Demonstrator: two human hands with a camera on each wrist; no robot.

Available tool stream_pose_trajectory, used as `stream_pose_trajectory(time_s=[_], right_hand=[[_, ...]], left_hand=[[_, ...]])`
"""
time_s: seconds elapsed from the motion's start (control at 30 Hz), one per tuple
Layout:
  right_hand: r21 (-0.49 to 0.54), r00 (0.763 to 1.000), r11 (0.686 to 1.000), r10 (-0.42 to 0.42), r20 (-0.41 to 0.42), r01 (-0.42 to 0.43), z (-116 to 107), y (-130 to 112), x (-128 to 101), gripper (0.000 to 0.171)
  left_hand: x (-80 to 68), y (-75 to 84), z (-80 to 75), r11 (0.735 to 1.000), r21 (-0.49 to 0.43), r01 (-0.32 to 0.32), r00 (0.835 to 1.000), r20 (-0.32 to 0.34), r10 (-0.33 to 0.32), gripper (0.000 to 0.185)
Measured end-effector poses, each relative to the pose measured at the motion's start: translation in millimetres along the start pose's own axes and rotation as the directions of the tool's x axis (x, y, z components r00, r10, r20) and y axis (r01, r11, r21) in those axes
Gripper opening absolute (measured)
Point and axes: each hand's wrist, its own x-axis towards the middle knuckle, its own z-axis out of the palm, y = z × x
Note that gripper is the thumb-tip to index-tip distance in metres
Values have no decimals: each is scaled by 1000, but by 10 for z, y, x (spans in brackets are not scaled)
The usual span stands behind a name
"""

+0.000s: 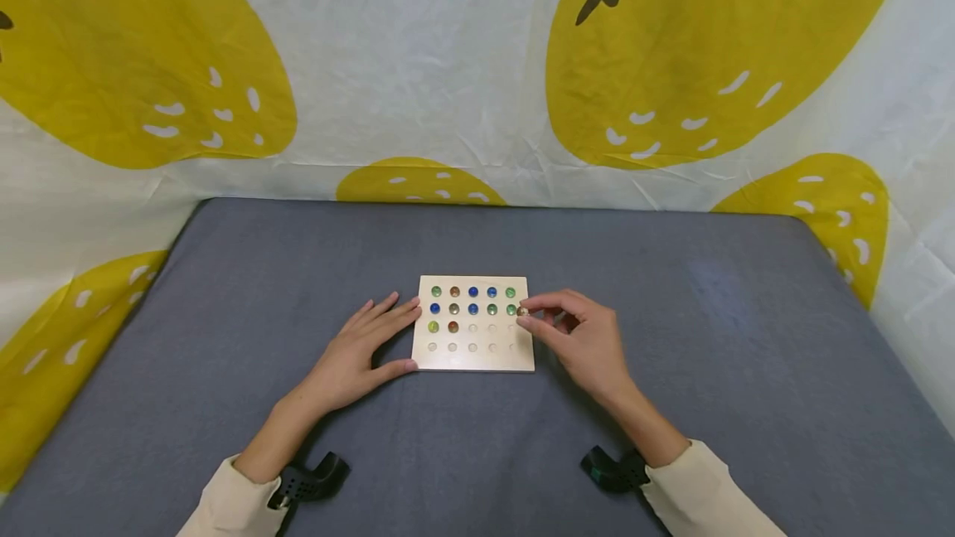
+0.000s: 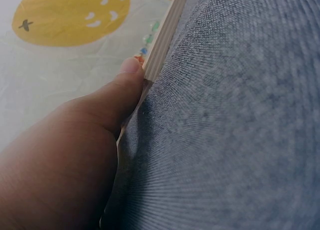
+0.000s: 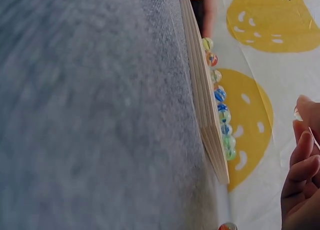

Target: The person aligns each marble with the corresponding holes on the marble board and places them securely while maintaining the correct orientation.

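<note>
A pale wooden board [image 1: 464, 360] with rows of round hollows lies flat on the grey table. Glass marbles [image 1: 473, 309] in green, blue and brownish tones fill its two far rows, and a yellow-green marble [image 1: 433, 326] and a red-brown marble [image 1: 453, 326] sit at the left of the third row. My left hand [image 1: 349, 357] is spread at the board's left edge, fingertips and thumb touching it. Over the right edge, my right hand [image 1: 585, 342] pinches a clear marble [image 3: 297, 114] between thumb and index finger, above the board.
Another reddish marble [image 3: 228, 226] shows at the bottom of the right wrist view, near the board's end. Grey cloth [image 1: 477, 454] covers the table. A white curtain [image 1: 418, 48] with yellow fruit shapes hangs behind. Each wrist wears a black camera mount [image 1: 317, 479].
</note>
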Motion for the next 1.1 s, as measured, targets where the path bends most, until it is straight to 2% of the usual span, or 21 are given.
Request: stream_pose_trajectory(time_s=[0.17,0.4,0.63,1.1], right_hand=[[32,1000,999,27,10,-27,108,14,9,13],[66,999,997,30,14,-30,375,355,-6,13],[4,1000,1000,-13,1,13,512,422,-14,11],[-79,1000,996,-30,-10,29,644,464,30,13]], left_hand=[[0,-6,1,1000,-2,2,1000,-3,-2,72],[-5,0,-7,1000,-6,4,1000,2,-4,72],[2,14,-4,1000,3,10,1000,4,-10,72],[3,-5,2,1000,-1,9,1000,5,-9,72]])
